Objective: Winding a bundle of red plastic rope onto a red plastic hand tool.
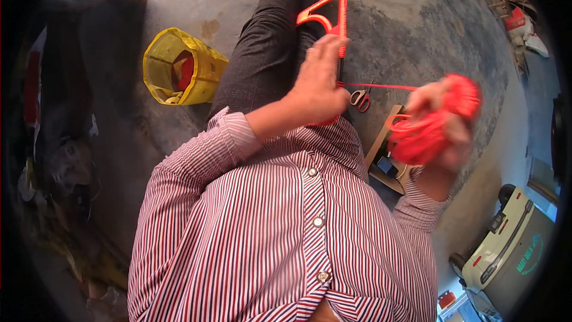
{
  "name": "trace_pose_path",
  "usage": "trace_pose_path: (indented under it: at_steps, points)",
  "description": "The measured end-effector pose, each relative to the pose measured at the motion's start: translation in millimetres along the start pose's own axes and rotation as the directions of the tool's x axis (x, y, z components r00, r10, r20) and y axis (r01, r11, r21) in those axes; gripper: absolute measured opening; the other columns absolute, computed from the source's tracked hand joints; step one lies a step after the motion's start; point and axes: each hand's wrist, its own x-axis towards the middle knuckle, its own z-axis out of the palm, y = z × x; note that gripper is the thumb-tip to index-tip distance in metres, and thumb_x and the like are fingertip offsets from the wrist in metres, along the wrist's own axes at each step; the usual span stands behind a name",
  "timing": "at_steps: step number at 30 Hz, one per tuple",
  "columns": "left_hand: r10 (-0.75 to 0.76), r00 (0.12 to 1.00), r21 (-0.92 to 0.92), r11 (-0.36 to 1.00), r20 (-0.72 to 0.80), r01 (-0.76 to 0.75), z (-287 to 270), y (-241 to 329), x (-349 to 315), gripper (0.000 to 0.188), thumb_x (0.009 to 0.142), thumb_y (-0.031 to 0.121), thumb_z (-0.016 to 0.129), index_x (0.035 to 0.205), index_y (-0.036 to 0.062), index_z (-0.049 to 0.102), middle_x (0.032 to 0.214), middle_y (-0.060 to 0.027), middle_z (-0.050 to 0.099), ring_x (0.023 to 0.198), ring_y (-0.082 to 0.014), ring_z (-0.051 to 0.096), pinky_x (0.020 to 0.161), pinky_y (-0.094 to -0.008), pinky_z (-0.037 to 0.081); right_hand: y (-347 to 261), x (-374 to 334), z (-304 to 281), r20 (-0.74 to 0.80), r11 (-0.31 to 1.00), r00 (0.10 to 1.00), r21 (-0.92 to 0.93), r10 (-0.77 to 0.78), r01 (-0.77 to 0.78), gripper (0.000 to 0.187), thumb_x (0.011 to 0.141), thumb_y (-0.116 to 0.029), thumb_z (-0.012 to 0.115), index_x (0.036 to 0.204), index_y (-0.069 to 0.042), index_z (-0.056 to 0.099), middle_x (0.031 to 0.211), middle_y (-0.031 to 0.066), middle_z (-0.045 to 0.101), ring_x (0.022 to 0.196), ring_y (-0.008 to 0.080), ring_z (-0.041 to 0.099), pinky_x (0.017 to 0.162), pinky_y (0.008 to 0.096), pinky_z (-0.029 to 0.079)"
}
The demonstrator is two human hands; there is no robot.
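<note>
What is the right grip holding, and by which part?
The right grip holds a bright red, looped bundle of cord around its middle; blur hides the exact finger spots.

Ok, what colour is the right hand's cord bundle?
The cord bundle is bright red; head view.

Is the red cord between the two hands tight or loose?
Tight: the red cord runs straight from beside the left hand to the red bundle in the right hand.

The bin [210, 74] is left of the legs [256, 62], the scissors [363, 105] lie on the floor [417, 42] to their right, and the cord bundle [417, 140] is farther right.
</note>
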Motion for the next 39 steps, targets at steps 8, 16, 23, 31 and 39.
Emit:
trace_pose_path:
  at_steps: [8,16,23,31,39]
  points:
    - [-0.218,0.974,-0.362,0.904,0.067,0.227,-12.5,10.2,13.6,0.008,0.085,0.001,0.068,0.088,0.0013,0.06,0.069,0.0045,0.053,0.063,-0.0024,0.047,0.054,-0.0207,0.04,-121.5,0.0,-159.4,-0.581,0.873,0.652,-0.294,-0.487,0.39,0.048,0.096,-0.036,0.054,0.127,0.0,0.052,0.126,0.021,0.057,0.12,0.0389,0.052,0.1,0.0591,0.042]
    - [-0.54,0.831,-0.683,0.558,0.132,0.471,-25.1,4.4,25.7,0.008,0.088,0.008,0.067,0.087,0.0065,0.059,0.069,0.0049,0.053,0.055,-0.002,0.041,0.048,-0.0182,0.03,-20.5,28.3,-185.1,-0.828,0.895,0.38,-0.293,-0.413,0.335,0.042,0.099,-0.035,0.046,0.128,-0.005,0.048,0.126,0.0196,0.057,0.117,0.0387,0.055,0.1,0.0586,0.044]
    - [-0.64,0.726,-0.747,0.347,0.253,0.567,-27.6,-8.4,18.9,0.01,0.092,0.01,0.062,0.09,0.0077,0.053,0.062,0.0057,0.043,0.046,-0.0041,0.032,0.042,-0.0213,0.025,26.3,-17.7,-259.3,-0.918,0.952,0.358,-0.058,-0.17,0.302,0.035,0.092,-0.017,0.048,0.118,0.004,0.052,0.118,0.0184,0.061,0.114,0.0343,0.057,0.101,0.0522,0.044]
    - [-0.634,0.736,0.01,0.759,0.238,0.651,-42.4,-42.5,4.2,0.017,0.093,0.02,0.064,0.091,0.0054,0.055,0.061,0.0,0.054,0.044,-0.0078,0.04,0.039,-0.0251,0.03,98.6,-0.2,-33.5,0.282,0.592,0.889,-0.806,0.36,0.016,0.039,0.071,-0.008,0.066,0.11,-0.005,0.065,0.098,0.0129,0.061,0.096,0.029,0.062,0.087,0.0329,0.048]
    - [-0.604,0.767,-0.11,0.766,0.214,0.634,-28.6,-13.9,-9.8,0.033,0.093,0.035,0.064,0.096,0.0027,0.058,0.07,-0.0017,0.058,0.055,-0.0066,0.05,0.047,-0.0232,0.041,119.5,24.3,24.0,0.133,0.675,0.903,-0.71,0.409,-0.201,0.032,0.075,-0.013,0.068,0.103,0.002,0.062,0.094,0.0191,0.068,0.081,0.0336,0.067,0.074,0.0375,0.052]
